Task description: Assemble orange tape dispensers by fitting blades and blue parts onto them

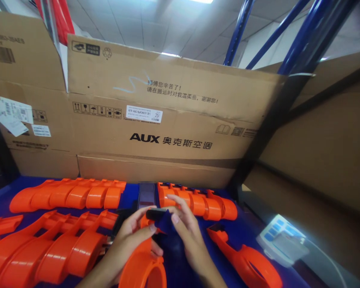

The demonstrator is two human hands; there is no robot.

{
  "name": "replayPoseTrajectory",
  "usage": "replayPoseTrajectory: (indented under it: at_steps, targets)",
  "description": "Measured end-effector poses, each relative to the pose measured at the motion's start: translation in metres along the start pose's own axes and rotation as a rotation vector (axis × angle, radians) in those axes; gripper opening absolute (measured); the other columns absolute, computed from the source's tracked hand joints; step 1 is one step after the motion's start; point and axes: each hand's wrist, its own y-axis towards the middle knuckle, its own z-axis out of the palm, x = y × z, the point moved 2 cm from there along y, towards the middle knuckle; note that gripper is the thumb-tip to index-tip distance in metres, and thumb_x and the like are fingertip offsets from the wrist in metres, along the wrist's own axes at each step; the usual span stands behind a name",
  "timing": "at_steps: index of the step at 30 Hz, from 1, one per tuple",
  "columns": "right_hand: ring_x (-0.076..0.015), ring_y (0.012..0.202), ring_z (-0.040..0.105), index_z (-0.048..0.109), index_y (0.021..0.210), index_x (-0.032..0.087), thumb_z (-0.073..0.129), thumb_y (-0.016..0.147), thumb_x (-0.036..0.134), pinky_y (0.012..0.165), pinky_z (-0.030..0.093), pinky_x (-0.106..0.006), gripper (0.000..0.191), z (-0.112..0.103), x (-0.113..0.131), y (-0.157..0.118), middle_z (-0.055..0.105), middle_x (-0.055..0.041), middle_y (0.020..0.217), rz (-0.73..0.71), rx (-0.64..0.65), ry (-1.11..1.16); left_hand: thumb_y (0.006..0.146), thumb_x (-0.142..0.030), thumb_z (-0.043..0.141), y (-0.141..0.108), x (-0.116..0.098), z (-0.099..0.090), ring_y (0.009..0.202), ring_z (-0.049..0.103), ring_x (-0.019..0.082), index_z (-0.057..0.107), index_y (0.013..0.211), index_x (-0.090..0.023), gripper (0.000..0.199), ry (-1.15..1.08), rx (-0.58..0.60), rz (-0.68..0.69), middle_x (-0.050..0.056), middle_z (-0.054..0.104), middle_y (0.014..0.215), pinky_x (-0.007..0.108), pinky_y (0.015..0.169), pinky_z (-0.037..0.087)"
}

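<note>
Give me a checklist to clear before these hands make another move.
1. Left hand has hold of the orange plastic ring-ended part: ok.
2. Right hand at the dark, narrow piece on that part's upper end: ok, thumb close by; firm grip, cannot tell.
3. Dark piece fully seated: cannot tell, fingers partly cover it.
4. Single orange ring-ended part lying at the right, apart from the right hand: ok.
5. Right fingers free of the row of orange plastic parts behind them: cannot tell, they overlap in this view.
</note>
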Motion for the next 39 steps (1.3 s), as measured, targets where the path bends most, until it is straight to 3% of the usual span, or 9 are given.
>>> replayPoseTrajectory:
  at_steps: [3,10,14,20,23,27,30,33,39]
  targets:
    - [-0.0233,0.095,0.068,0.047,0.14,0.029,0.062,0.096,0.053,0.092,0.049,-0.036,0.053,0.005,0.003,0.0,0.071,-0.0045,0.104,0.088,0.136,0.147,0.083,-0.031,0.081,-0.002,-0.002,0.002,0.069,0.079,0.027,0.037,0.152,-0.028,0.082,-0.022,0.025,-0.047,0.01,0.077,0.096,0.035,0.062,0.061]
    - [-0.0193,0.086,0.062,0.053,0.127,0.028,0.068,0.093,0.053,0.08,0.048,-0.031,0.045,0.008,-0.009,0.0,0.065,-0.0011,0.093,0.109,0.019,0.121,0.076,-0.029,0.086,-0.004,0.0,0.001,0.088,0.079,0.03,0.048,0.15,-0.024,0.083,-0.097,0.18,0.025,0.014,0.077,0.11,0.04,0.079,0.061]
    - [-0.0177,0.081,0.06,0.054,0.118,0.026,0.072,0.09,0.05,0.075,0.047,-0.029,0.041,0.016,-0.014,0.004,0.062,0.0002,0.089,0.102,-0.004,0.05,0.079,-0.042,0.084,0.003,0.003,-0.003,0.091,0.077,0.031,0.061,0.139,-0.023,0.067,-0.033,0.081,0.054,0.014,0.076,0.117,0.044,0.085,0.061]
    - [-0.0147,0.076,0.057,0.048,0.095,0.025,0.072,0.091,0.045,0.072,0.047,-0.027,0.031,0.027,-0.012,0.005,0.057,0.0038,0.082,0.054,-0.03,0.09,0.074,-0.042,0.087,0.014,0.003,-0.013,0.1,0.073,0.032,0.071,0.128,-0.018,0.061,0.024,-0.01,0.065,0.013,0.078,0.112,0.042,0.086,0.061]
    - [-0.0158,0.078,0.058,0.053,0.1,0.025,0.069,0.093,0.044,0.073,0.048,-0.028,0.026,0.022,-0.008,0.003,0.06,0.0022,0.086,0.013,-0.029,-0.047,0.074,-0.04,0.087,0.013,0.003,-0.013,0.099,0.074,0.032,0.072,0.126,-0.018,0.059,0.015,-0.003,0.071,0.014,0.078,0.115,0.038,0.082,0.061]
    - [-0.0209,0.09,0.062,0.062,0.099,0.023,0.04,0.107,0.042,0.083,0.048,-0.035,0.029,0.009,0.001,0.005,0.065,-0.0036,0.093,-0.049,0.028,-0.358,0.08,-0.041,0.081,0.008,-0.003,-0.012,0.087,0.077,0.031,0.072,0.121,-0.014,0.05,-0.064,-0.025,0.059,0.016,0.079,0.111,0.035,0.07,0.061]
    - [-0.025,0.093,0.06,0.06,0.081,0.023,0.056,0.099,0.035,0.085,0.045,-0.039,0.022,-0.003,0.005,0.004,0.065,-0.0049,0.09,-0.11,0.072,-0.72,0.086,-0.049,0.071,0.005,-0.012,-0.015,0.08,0.078,0.03,0.072,0.12,-0.01,0.051,-0.21,-0.073,0.007,0.018,0.081,0.099,0.036,0.068,0.061]
    - [-0.0247,0.083,0.058,0.057,0.072,0.022,0.072,0.086,0.029,0.076,0.041,-0.036,0.021,-0.015,0.006,0.001,0.065,-0.004,0.082,-0.085,0.116,-1.001,0.085,-0.058,0.067,0.004,-0.019,-0.018,0.074,0.077,0.031,0.072,0.119,-0.007,0.061,-0.303,-0.071,-0.043,0.019,0.082,0.089,0.037,0.067,0.06]
    - [-0.0188,0.062,0.056,0.062,0.092,0.025,0.069,0.082,0.023,0.058,0.028,-0.028,0.012,-0.034,0.011,-0.006,0.06,0.0031,0.065,0.101,0.147,-1.064,0.086,-0.054,0.068,-0.002,-0.025,-0.012,0.071,0.075,0.026,0.069,0.125,-0.011,0.058,-0.324,-0.118,0.007,0.012,0.08,0.085,0.034,0.069,0.059]
